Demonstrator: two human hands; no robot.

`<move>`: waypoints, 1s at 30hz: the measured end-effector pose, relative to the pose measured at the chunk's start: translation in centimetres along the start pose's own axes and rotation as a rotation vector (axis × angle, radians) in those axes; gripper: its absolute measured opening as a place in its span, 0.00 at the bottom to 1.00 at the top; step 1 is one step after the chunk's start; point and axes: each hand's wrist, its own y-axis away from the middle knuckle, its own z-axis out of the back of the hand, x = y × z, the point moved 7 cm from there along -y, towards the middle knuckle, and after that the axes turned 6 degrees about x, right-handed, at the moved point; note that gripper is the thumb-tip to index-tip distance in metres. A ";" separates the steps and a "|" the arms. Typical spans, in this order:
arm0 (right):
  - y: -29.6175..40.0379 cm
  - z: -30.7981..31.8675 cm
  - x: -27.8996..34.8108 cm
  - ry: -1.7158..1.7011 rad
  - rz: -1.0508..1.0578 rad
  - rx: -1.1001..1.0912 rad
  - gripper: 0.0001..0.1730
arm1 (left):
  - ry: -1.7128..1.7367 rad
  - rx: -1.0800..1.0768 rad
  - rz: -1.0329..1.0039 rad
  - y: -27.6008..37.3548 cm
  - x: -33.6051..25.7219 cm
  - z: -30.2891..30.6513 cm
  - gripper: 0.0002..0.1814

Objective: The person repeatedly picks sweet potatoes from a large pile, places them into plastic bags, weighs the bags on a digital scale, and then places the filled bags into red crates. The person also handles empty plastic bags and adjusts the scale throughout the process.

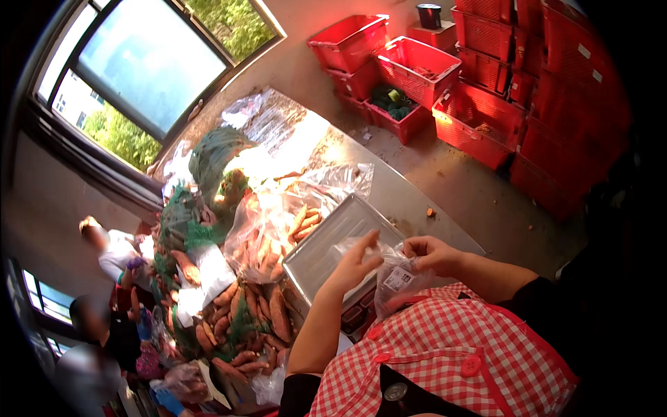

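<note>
My right hand [431,254] pinches the top edge of a clear plastic bag [391,299] that bears a printed label. My left hand [359,263] is raised with its fingers apart at the bag's left side, over the metal tray of a weighing scale [325,260]. Whether its fingers touch the film, I cannot tell. The bag hangs in front of the scale's dark display panel [357,313], partly covering it. Beyond the tray, a large clear bag [250,229] holds many sweet potatoes. A heap of loose sweet potatoes [281,313] lies to the left of the scale.
Green mesh sacks [213,156] and a white packet [212,271] lie on the metal table [396,182]. Red plastic crates [479,125] stand stacked on the floor at the upper right. Several people are at the left; one gloved hand [169,400] is near the table's lower left.
</note>
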 end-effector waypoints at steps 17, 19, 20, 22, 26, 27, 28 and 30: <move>-11.6 -6.7 1.4 -0.244 0.054 -0.040 0.07 | 1.080 -0.820 -0.556 22.8 5.7 10.5 0.23; -12.6 -6.7 0.4 -0.247 0.028 -0.049 0.06 | 1.360 -0.841 -0.388 22.1 4.9 9.1 0.29; -13.1 -6.7 -0.1 -0.238 -0.004 -0.043 0.05 | 1.507 -0.771 -0.411 21.6 5.5 7.6 0.37; -14.1 -6.2 -1.0 -0.197 -0.026 -0.014 0.05 | 1.007 -0.708 -0.240 21.2 5.8 5.6 0.35; -14.6 -4.8 -1.1 -0.114 -0.102 0.056 0.05 | 1.241 -0.405 -0.164 22.0 9.9 3.0 0.25; -14.6 -4.7 -0.8 -0.089 -0.122 0.076 0.05 | 1.158 -0.347 -0.156 22.0 9.2 3.0 0.22; -14.6 -5.1 -0.4 -0.062 -0.144 0.062 0.04 | 1.071 -0.301 -0.150 22.4 7.7 3.1 0.20; -14.6 -5.5 0.0 -0.009 -0.169 0.090 0.05 | 0.849 -0.266 -0.130 22.9 5.0 3.5 0.15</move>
